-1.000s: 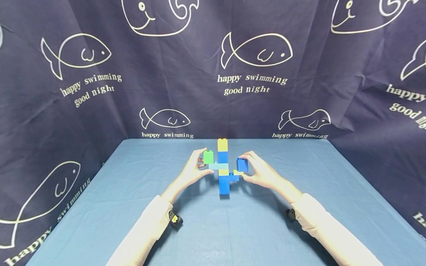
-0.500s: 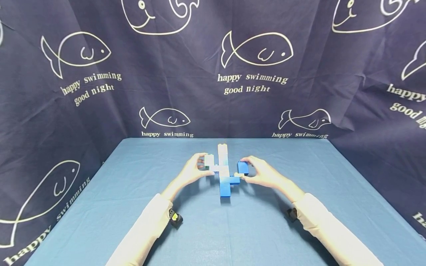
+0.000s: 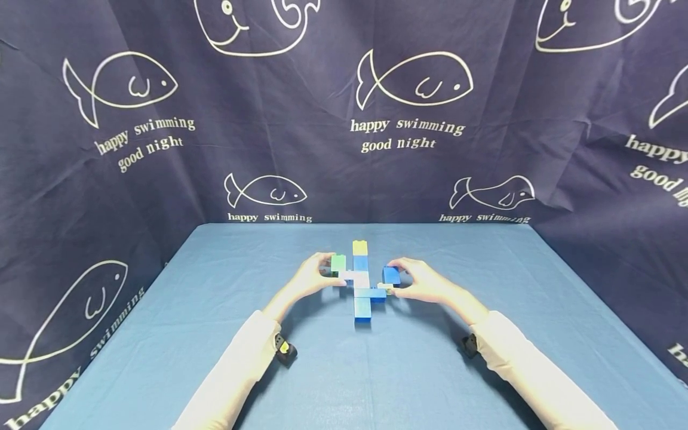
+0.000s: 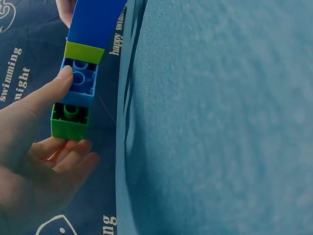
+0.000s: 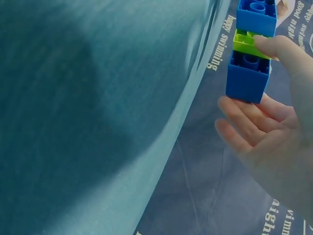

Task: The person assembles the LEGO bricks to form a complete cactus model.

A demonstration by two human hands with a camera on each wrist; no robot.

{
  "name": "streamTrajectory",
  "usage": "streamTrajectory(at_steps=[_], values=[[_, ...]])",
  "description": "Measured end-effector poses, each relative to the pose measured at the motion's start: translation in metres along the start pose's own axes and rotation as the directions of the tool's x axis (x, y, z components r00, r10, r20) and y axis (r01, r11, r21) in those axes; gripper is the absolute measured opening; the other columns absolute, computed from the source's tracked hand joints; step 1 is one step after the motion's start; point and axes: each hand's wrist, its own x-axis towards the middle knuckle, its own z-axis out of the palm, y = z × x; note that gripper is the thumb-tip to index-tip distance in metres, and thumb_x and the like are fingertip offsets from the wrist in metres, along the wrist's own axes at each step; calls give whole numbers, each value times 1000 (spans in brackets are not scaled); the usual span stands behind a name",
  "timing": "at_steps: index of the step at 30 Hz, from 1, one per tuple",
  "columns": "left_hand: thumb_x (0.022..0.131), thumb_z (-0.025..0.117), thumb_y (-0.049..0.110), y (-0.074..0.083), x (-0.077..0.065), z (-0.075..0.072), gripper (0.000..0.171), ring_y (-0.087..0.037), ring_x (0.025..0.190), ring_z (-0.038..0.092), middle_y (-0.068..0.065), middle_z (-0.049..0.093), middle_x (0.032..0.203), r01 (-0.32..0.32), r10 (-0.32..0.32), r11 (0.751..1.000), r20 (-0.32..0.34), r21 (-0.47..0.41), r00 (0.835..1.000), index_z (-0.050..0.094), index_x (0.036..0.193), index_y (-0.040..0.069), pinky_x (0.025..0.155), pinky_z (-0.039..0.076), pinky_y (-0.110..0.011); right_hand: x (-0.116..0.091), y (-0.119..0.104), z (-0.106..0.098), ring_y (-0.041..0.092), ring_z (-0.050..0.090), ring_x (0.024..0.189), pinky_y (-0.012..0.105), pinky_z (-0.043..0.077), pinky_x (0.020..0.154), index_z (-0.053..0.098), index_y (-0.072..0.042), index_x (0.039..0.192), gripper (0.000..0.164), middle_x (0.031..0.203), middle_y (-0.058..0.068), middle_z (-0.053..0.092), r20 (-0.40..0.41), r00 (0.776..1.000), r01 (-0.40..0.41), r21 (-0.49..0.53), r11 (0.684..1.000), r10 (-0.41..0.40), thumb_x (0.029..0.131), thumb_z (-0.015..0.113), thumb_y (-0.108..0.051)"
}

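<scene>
Both hands hold one built figure of toy building bricks. Its column has a yellow brick [image 3: 360, 248] at the far end, a blue brick [image 3: 361, 263] below it and another blue brick [image 3: 362, 307] at the near end. My left hand [image 3: 313, 276] grips the left arm, its thumb on the underside of a light blue brick [image 4: 78, 85] and its fingers against the green brick [image 4: 69, 128]. My right hand [image 3: 424, 280] grips the other arm, the thumb on a lime green brick [image 5: 247, 44] and the fingers by a blue brick [image 5: 248, 81].
A blue cloth [image 3: 344, 376] covers the table. Behind it hangs a dark curtain [image 3: 322, 143] with white fish drawings and lettering. A dark wrist camera [image 3: 286, 351] sits at the left cuff, another dark camera [image 3: 469, 345] at the right.
Both hands have come down slightly with the brick figure. Its yellow end has dropped more than its near end, so the column looks shorter and more tilted. The grips look the same.
</scene>
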Motion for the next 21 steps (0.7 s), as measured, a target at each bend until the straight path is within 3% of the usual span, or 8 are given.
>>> streamTrajectory(at_steps=[9,16,21], values=[[69,83,24,-3,1,-1,78,-32,114,58,-19,57,127,84,-86,996,91,22,992,46,133,-2,97,45,-42,0,3,2,26,61,97,44,50,85,58,1,118,53,106,13,66,79,996,-50,-6,999,50,75,72,-28],[71,82,23,-4,2,-1,75,-31,116,57,-20,57,128,85,-89,996,118,38,989,47,132,-4,100,43,-41,3,1,2,26,62,94,44,50,85,57,4,120,56,106,15,66,132,989,-72,-19,997,74,76,72,-26],[73,81,22,-4,2,-1,75,-31,117,56,-20,55,130,122,-126,992,130,33,984,46,133,-4,101,42,-41,4,3,5,26,61,96,45,50,87,55,6,123,57,111,16,65,172,981,-83,-22,996,86,78,70,-26]])
